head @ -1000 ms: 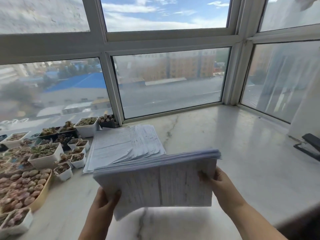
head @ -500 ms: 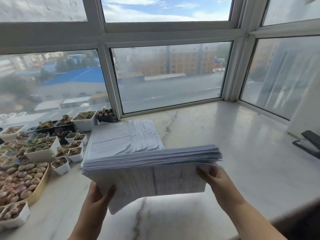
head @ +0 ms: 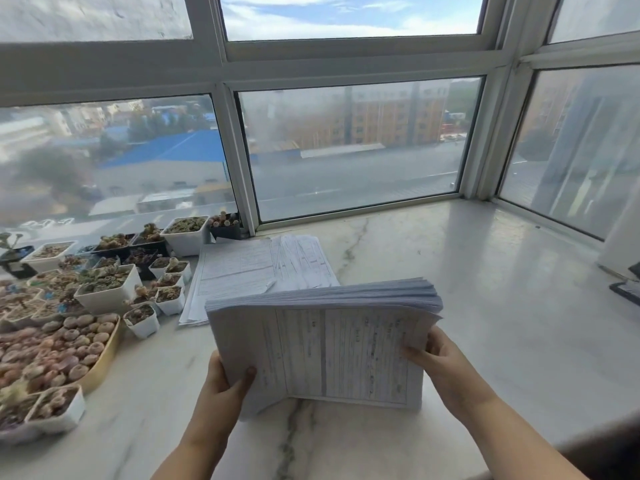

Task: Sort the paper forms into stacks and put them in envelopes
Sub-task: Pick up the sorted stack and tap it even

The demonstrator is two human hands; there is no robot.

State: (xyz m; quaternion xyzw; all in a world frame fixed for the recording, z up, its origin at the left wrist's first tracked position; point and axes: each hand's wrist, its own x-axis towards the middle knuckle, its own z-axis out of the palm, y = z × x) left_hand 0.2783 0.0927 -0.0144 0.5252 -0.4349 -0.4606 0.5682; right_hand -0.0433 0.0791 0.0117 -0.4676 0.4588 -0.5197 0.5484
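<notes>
A thick stack of printed paper forms (head: 329,348) stands on its lower edge on the marble sill (head: 485,306), tilted toward me. My left hand (head: 225,379) grips its lower left corner, thumb on the front sheet. My right hand (head: 440,362) grips the right edge, thumb across the front. Behind the stack, a second pile of forms (head: 256,268) lies flat and fanned out on the sill. I see no envelopes.
Several small white and black pots of succulents (head: 107,285) crowd the left of the sill, with a yellow tray of stone plants (head: 104,362) in front. A dark object (head: 627,289) sits at the right edge. Windows close off the back and right.
The stack went from raised and nearly flat to upright, its lower edge down on the sill. Both hands kept their grip on it.
</notes>
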